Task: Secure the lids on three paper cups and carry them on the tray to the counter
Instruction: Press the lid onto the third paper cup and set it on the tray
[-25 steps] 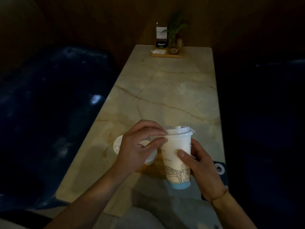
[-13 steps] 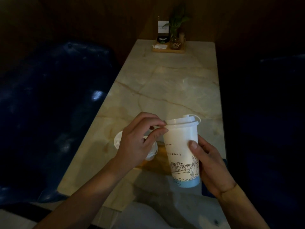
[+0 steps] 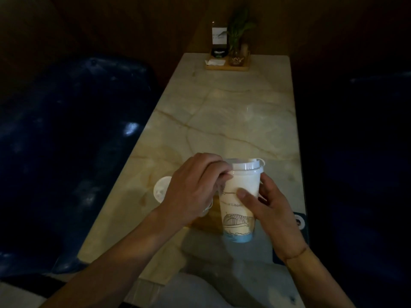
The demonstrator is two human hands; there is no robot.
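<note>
The paper cup (image 3: 239,203) stands upright between your hands, held just above the near end of the marble table (image 3: 224,121), its long axis close to vertical and tipped only slightly. Your right hand (image 3: 270,215) wraps the cup's wall from the right, thumb laid across the printed front, so it carries the weight. Your left hand (image 3: 195,185) comes in from the left at rim height, its fingers curled and pinching the edge of the clear lid (image 3: 246,166) where it meets the cup's mouth. The lid sits on top with its tab pointing to the right, away from your left hand; whether the rim is fully snapped down all round, you cannot tell from here.

The press likely has to run straight down along the cup's axis, with your left hand nearer the lid and your right bracing against it. A second lidded cup (image 3: 161,188) rests on the table behind your left wrist, mostly hidden. A third cup and the tray are not clearly visible.
</note>
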